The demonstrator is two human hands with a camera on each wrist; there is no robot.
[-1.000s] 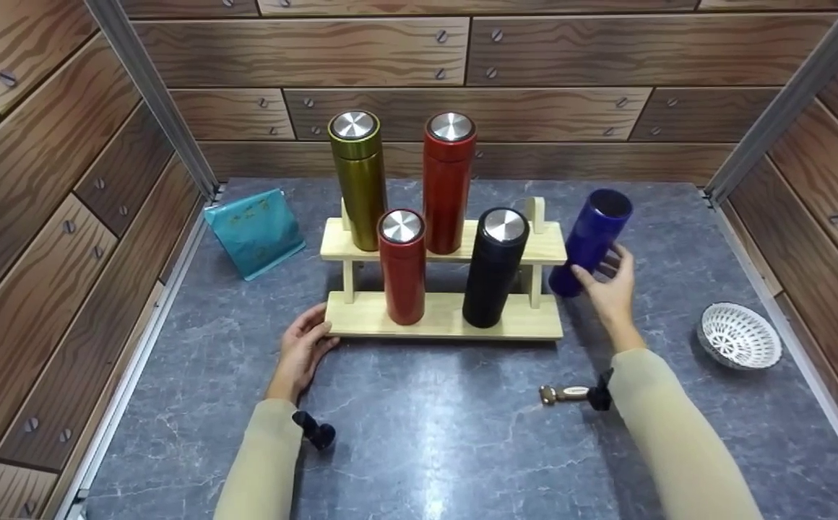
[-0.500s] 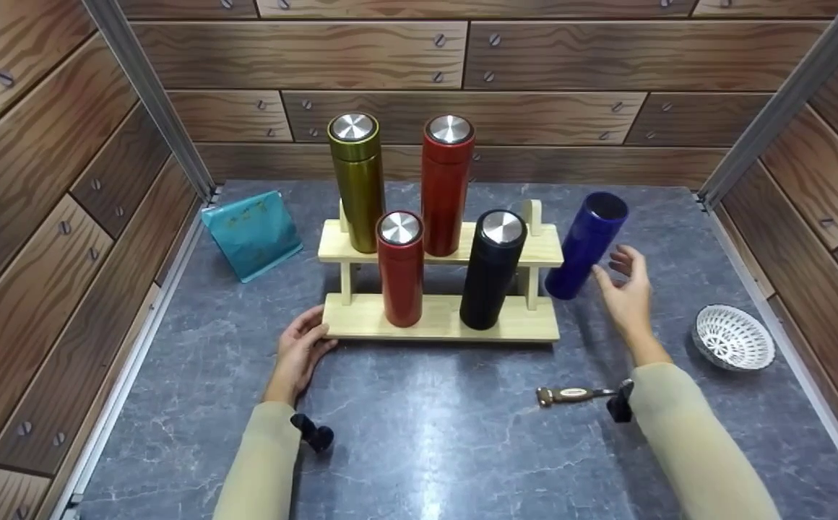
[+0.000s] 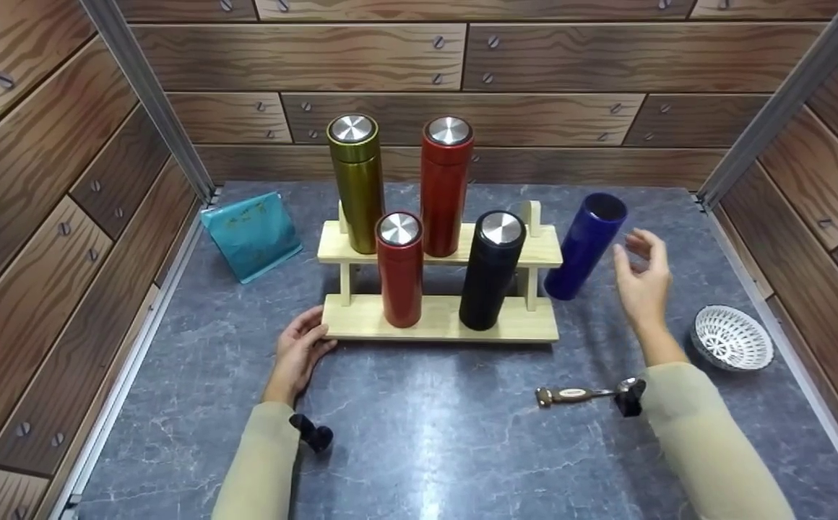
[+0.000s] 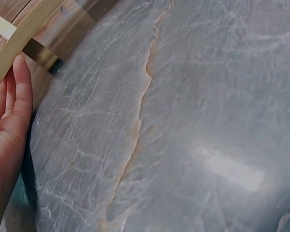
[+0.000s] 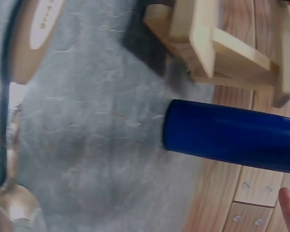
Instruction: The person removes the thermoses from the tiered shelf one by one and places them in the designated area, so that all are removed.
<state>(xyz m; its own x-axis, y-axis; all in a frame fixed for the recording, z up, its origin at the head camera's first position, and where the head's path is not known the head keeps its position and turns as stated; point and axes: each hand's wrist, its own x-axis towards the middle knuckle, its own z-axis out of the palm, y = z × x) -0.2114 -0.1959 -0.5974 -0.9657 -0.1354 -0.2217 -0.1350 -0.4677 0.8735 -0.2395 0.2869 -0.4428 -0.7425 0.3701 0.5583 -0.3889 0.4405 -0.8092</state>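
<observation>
A two-tier wooden rack (image 3: 441,329) stands mid-table. On its upper shelf are an olive-gold thermos (image 3: 358,195) and a red thermos (image 3: 443,195); the lower one bears another red thermos (image 3: 401,282) and a black thermos (image 3: 490,282). My left hand (image 3: 299,355) holds the lower shelf's left front corner, the thumb at its edge; the left wrist view shows the fingertips against the wood. Right of the rack, a blue thermos (image 3: 584,249) with a dark top stands upright on the table. Beside it my right hand (image 3: 643,282) is apart from it, fingers loosely bent, holding nothing.
A teal pouch (image 3: 254,237) stands at the back left. Toward the right lies a spoon with a brown handle (image 3: 571,395), near the right sleeve. A white patterned bowl (image 3: 732,338) sits by the right edge. Wood-patterned walls (image 3: 361,58) enclose the table on three sides.
My right hand has let go of the blue thermos and drawn away to the right. The thermos stays beside the rack; the left hand remains at the shelf corner.
</observation>
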